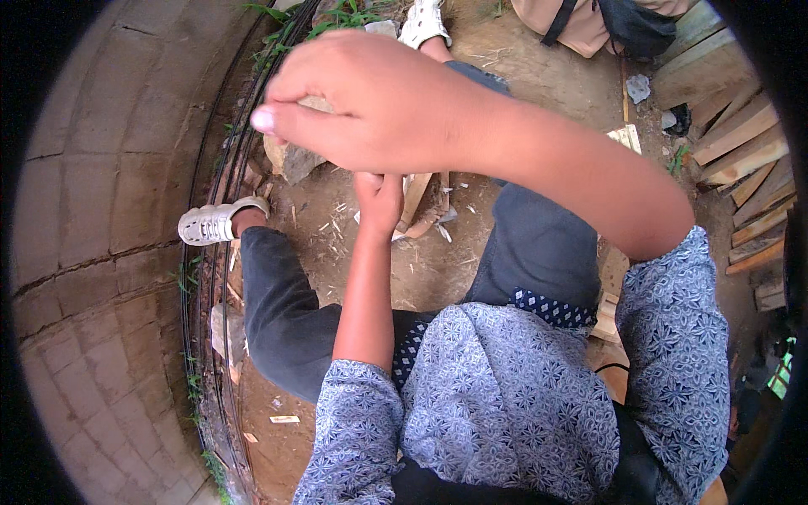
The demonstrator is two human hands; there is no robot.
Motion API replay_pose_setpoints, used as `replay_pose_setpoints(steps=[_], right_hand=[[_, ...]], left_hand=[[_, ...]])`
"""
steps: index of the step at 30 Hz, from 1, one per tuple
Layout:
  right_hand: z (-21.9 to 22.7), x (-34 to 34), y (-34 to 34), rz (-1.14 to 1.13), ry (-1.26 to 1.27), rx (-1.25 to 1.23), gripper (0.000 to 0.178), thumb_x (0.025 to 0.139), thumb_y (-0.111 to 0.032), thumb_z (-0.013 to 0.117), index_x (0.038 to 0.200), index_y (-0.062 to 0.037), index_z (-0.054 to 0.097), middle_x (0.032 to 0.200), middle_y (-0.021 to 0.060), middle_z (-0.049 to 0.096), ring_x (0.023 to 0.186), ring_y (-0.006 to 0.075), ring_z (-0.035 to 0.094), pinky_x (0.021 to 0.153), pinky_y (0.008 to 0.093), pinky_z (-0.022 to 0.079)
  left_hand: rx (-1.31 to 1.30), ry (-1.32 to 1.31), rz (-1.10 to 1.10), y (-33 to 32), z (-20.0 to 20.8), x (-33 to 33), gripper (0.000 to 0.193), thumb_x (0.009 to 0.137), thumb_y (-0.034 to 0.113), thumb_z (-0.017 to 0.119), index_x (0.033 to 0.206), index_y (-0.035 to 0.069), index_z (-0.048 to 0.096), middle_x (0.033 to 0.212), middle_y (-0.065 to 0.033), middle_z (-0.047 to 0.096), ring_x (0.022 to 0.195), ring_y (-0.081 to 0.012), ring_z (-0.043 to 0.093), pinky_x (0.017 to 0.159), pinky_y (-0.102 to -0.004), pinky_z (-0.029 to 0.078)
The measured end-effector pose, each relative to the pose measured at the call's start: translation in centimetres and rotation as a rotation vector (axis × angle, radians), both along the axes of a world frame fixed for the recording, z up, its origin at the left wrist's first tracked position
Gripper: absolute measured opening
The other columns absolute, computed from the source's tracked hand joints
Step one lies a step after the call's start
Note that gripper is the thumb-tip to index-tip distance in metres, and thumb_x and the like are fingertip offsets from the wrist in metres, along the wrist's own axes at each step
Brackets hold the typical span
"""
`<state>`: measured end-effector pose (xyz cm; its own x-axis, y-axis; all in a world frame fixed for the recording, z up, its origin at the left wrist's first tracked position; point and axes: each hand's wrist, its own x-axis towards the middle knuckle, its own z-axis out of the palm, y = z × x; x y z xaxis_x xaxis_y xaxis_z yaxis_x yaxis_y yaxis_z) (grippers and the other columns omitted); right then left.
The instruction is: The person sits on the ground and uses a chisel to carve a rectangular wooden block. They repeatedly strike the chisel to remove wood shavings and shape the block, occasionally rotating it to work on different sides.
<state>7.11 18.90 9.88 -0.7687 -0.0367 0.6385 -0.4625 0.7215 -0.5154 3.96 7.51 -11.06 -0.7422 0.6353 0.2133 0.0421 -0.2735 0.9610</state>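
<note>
Bare brown ground [286,450] spreads beneath the person, with a grey block wall [109,210] along the left side. Near the middle of the view, a piece of wood [415,199] shows just beside the left hand [379,200], between the person's legs; its upper part is hidden behind the raised right arm. The left hand is bent inward, its fingers mostly covered by the right hand [353,109], so I cannot tell whether it is gripping anything or touching the wood.

The right hand is lifted in front, above the left in the view, with its fingers curled and its thumb pointing left. A gap shows between thumb and fingers, but I cannot tell whether it holds something.

Thin wood shavings [341,223] are scattered on the ground around the wood. A large stone [293,162] lies to the left, partly behind the right hand. Farther out are the person's dark grey trousers [278,311] and pale shoes [220,222], one near the wall and one at the top. Black cables [220,177] run along the foot of the wall, with green plants [349,14] at the upper end. At the upper right sits a beige and dark bag [581,21], and below it, along the right edge, is a pile of wooden boards [749,143].
</note>
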Motion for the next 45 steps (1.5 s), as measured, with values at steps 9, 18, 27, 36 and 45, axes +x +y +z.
replay_pose_setpoints(steps=[9, 18, 27, 36, 45], right_hand=[[-1.3, -2.1, -2.1, -0.149, -0.219, 0.188, 0.052, 0.097, -0.044, 0.043, 0.081, -0.0050, 0.074, 0.084, 0.0193, 0.072, 0.083, 0.0407, 0.070, 0.078, 0.0516, 0.054], [2.9, -2.3, -4.2, 0.056, -0.240, 0.085, 0.053, 0.098, -0.043, 0.042, 0.084, -0.0050, 0.075, 0.088, 0.0163, 0.074, 0.088, 0.0416, 0.070, 0.081, 0.0537, 0.054], [-2.0, -3.0, -3.2, -0.072, -0.472, 0.139, 0.054, 0.098, -0.043, 0.044, 0.073, -0.0035, 0.071, 0.076, 0.0214, 0.068, 0.078, 0.0427, 0.068, 0.070, 0.0550, 0.054], [-4.5, -3.4, -1.7, -0.065, -0.530, 0.009, 0.050, 0.098, -0.044, 0.047, 0.074, -0.0063, 0.069, 0.072, 0.0208, 0.067, 0.072, 0.0421, 0.067, 0.067, 0.0522, 0.054], [4.6, -2.2, -4.2, 0.057, -0.336, 0.075, 0.052, 0.096, -0.043, 0.044, 0.089, -0.0029, 0.076, 0.091, 0.0221, 0.073, 0.093, 0.0402, 0.070, 0.084, 0.0524, 0.055]], left_hand=[[-0.040, -0.017, 0.083, -0.3, -0.5, 0.5, 0.028, 0.100, 0.016, 0.060, 0.117, -0.006, 0.063, 0.110, -0.0121, 0.068, 0.104, -0.0200, 0.062, 0.091, -0.0340, 0.048], [-0.270, 0.135, 0.199, -3.4, -5.6, -0.9, 0.035, 0.097, 0.013, 0.060, 0.126, -0.006, 0.059, 0.128, -0.0143, 0.062, 0.121, -0.0239, 0.055, 0.104, -0.0377, 0.042], [0.068, -0.249, 0.139, -1.2, -6.4, -1.8, 0.049, 0.097, 0.014, 0.060, 0.140, -0.003, 0.042, 0.138, -0.0158, 0.053, 0.125, -0.0253, 0.053, 0.104, -0.0405, 0.045], [0.065, -0.163, 0.017, 0.0, -2.2, -0.2, 0.030, 0.098, 0.012, 0.059, 0.122, -0.007, 0.061, 0.122, -0.0135, 0.065, 0.116, -0.0225, 0.058, 0.101, -0.0364, 0.044], [-0.269, 0.145, 0.433, -0.3, -3.2, 1.1, 0.030, 0.098, 0.011, 0.060, 0.121, -0.007, 0.061, 0.123, -0.0126, 0.064, 0.116, -0.0211, 0.057, 0.100, -0.0359, 0.044]])
